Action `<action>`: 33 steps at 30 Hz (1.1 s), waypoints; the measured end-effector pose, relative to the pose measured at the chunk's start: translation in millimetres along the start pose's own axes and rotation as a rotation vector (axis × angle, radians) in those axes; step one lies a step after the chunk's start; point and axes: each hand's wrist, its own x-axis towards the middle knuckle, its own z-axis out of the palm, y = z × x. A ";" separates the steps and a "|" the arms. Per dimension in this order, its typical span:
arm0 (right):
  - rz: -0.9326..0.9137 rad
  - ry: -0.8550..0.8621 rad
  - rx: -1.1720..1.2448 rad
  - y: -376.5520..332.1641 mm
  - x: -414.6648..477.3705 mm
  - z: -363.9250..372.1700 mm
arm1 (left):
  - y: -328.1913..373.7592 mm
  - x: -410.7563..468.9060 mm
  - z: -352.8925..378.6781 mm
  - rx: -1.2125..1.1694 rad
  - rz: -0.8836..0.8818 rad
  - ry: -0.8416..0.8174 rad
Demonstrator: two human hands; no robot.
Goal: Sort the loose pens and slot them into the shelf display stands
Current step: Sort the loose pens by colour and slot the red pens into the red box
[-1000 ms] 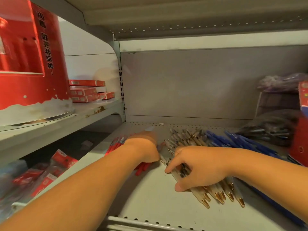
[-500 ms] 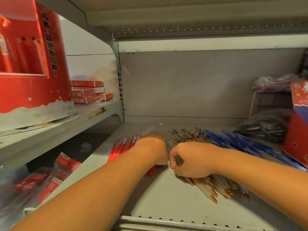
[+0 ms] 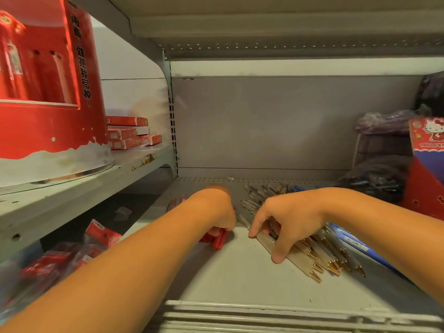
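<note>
Loose pens lie in three groups on the grey shelf (image 3: 240,280). Red pens (image 3: 219,239) sit at the left, mostly hidden under my left hand (image 3: 217,207), whose fingers curl down onto them. Clear pens with gold tips (image 3: 319,258) fan out in the middle. My right hand (image 3: 286,217) lies over them with spread, bent fingers, its fingertips touching the barrels. Blue pens (image 3: 353,241) lie to the right, partly behind my right forearm.
A tall red display stand (image 3: 48,97) occupies the upper left shelf, with flat red boxes (image 3: 127,135) behind it. A red and blue Hello Kitty box (image 3: 427,164) and dark plastic bags (image 3: 377,176) crowd the right. Red packets (image 3: 72,255) fill the lower left shelf.
My right hand has opened from a curled grip and spread its fingers over the gold-tipped pens. The left hand stays on the red pens. The camera has shifted slightly.
</note>
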 end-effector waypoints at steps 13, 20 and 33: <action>-0.081 0.300 -0.002 8.4 26.3 23.9 | -5.2 20.7 6.8 0.097 0.128 0.121; 0.044 0.256 0.113 22.1 0.8 0.5 | -5.3 22.8 9.2 -0.082 0.316 0.253; 0.215 0.135 -0.083 -10.9 -4.9 14.9 | 4.4 21.0 18.3 0.006 0.223 0.196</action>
